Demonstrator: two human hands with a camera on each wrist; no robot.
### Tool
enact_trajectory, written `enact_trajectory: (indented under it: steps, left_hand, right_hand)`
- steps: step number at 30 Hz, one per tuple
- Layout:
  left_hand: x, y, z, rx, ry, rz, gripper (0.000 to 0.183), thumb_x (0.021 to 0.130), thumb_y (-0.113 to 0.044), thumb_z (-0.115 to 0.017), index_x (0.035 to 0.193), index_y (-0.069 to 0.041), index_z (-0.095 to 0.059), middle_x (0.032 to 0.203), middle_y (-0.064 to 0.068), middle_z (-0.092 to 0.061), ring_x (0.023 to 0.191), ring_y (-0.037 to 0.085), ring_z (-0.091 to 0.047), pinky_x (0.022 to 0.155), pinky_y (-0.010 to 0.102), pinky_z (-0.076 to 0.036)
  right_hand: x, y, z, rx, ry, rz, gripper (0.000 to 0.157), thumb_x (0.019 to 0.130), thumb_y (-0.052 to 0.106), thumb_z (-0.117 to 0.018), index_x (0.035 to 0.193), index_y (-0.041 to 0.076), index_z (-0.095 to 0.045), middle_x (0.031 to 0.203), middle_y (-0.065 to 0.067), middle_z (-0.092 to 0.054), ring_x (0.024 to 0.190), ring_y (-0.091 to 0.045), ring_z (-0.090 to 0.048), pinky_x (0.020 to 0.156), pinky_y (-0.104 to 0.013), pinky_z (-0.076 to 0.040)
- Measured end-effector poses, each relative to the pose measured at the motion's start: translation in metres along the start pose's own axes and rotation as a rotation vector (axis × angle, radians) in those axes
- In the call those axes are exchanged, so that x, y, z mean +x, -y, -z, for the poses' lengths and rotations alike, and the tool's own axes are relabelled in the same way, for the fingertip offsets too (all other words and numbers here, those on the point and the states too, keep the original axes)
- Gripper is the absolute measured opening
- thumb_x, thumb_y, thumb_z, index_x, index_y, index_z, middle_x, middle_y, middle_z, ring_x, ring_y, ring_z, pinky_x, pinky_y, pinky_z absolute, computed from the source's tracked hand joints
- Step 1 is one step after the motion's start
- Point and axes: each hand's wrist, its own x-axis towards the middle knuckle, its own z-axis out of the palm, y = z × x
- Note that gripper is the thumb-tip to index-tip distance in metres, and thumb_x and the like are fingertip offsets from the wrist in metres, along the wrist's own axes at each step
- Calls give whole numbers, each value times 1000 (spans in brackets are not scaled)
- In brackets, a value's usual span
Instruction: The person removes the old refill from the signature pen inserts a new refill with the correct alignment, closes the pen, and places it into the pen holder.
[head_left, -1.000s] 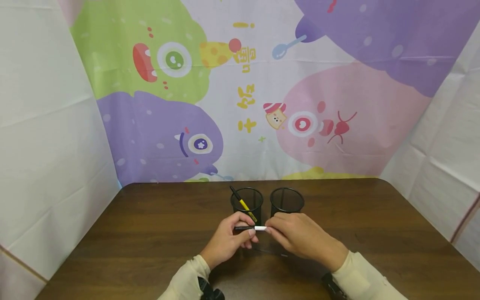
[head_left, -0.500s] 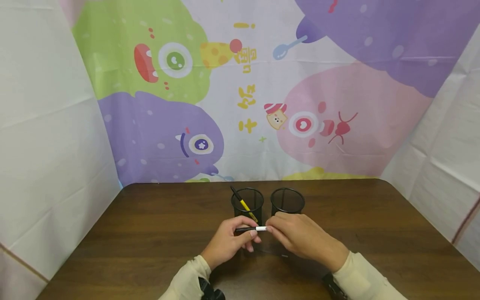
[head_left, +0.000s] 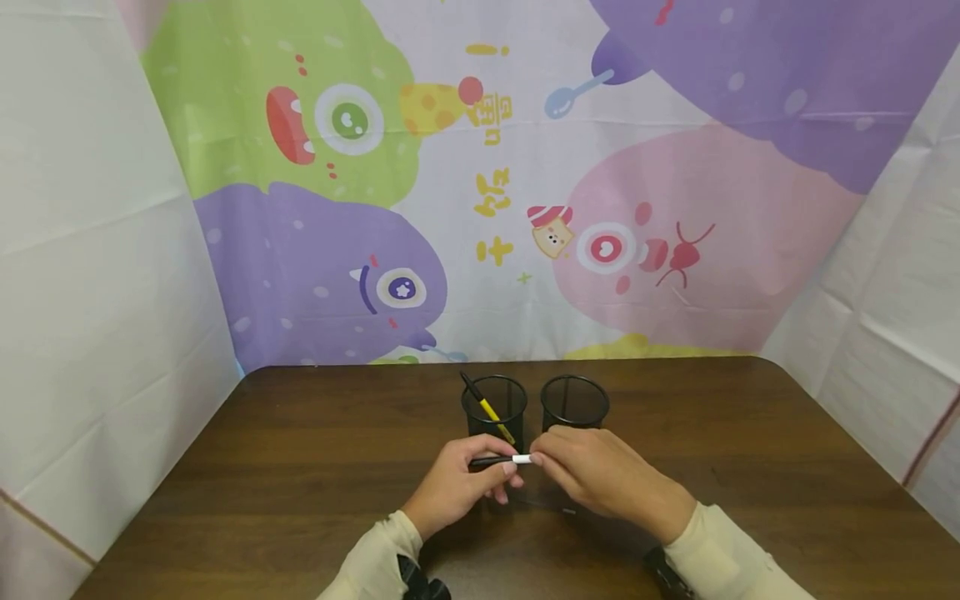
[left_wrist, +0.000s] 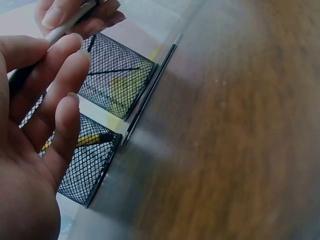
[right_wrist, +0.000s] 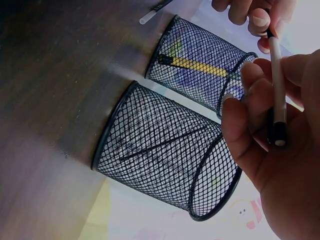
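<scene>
My left hand (head_left: 450, 487) pinches the black end of a white-and-black marker (head_left: 521, 459), held level above the table. From the other side, my right hand (head_left: 611, 475) grips the marker's white barrel; its black tail end shows by the palm in the right wrist view. Just behind the hands stand two black mesh pen cups. The left cup (right_wrist: 185, 42) holds a yellow-and-black pen (head_left: 491, 410) leaning against its rim. In the right cup (right_wrist: 155, 135) no pen shows. Fingertips of the right hand are partly hidden in the head view.
A thin black pen with a pale tip (left_wrist: 152, 90) lies on the brown wooden table (head_left: 300, 467), on the near side of the cups. A cartoon-printed cloth (head_left: 510, 317) hangs behind the table, with white cloth walls at both sides.
Both hands stay almost in place around the marker. The left hand's fingers have shifted very slightly, and the cups and yellow pen have not moved.
</scene>
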Motion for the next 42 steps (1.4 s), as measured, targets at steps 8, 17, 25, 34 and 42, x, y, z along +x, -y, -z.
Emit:
enact_trajectory:
  steps: [8, 17, 25, 34, 42]
  left_hand:
    - [1, 1, 0, 34, -32, -23, 15, 97, -13, -68, 108, -2, -67, 84, 13, -74, 63, 21, -68, 63, 45, -60]
    - [1, 1, 1, -17, -69, -36, 17, 97, -9, -67, 107, 4, -65, 82, 18, -73, 62, 18, -67, 62, 36, -60]
    - [1, 1, 2, -26, -63, -36, 19, 97, -10, -67, 108, 6, -64, 80, 20, -72, 62, 18, -68, 62, 36, -60]
    - [1, 1, 2, -83, -56, -21, 19, 97, -8, -67, 109, 4, -60, 82, 21, -71, 65, 20, -69, 62, 34, -60]
    - [1, 0, 1, -86, -60, 0, 21, 97, -10, -67, 109, 4, -57, 82, 19, -71, 64, 20, -68, 60, 38, -60]
  right_hand:
    - [-1, -1, 3, 29, -19, -27, 10, 99, 31, -65, 103, 22, -67, 85, 19, -57, 64, 3, -48, 56, -18, -44]
    - [-1, -6, 5, 2, -62, -29, 18, 89, 22, -77, 98, 18, -61, 81, 17, -55, 62, 2, -49, 55, -19, -44]
    - [-2, -6, 5, -11, -89, -12, 16, 90, 20, -76, 91, 22, -60, 80, 19, -52, 61, 2, -46, 54, -18, -42]
    - [-2, -6, 3, -9, -89, 1, 13, 91, 20, -75, 92, 21, -62, 81, 18, -54, 61, 2, -45, 54, -17, -43]
    - [-3, -6, 2, -3, -96, 11, 12, 92, 20, -74, 93, 20, -62, 81, 17, -53, 61, 3, -45, 54, -16, -43]
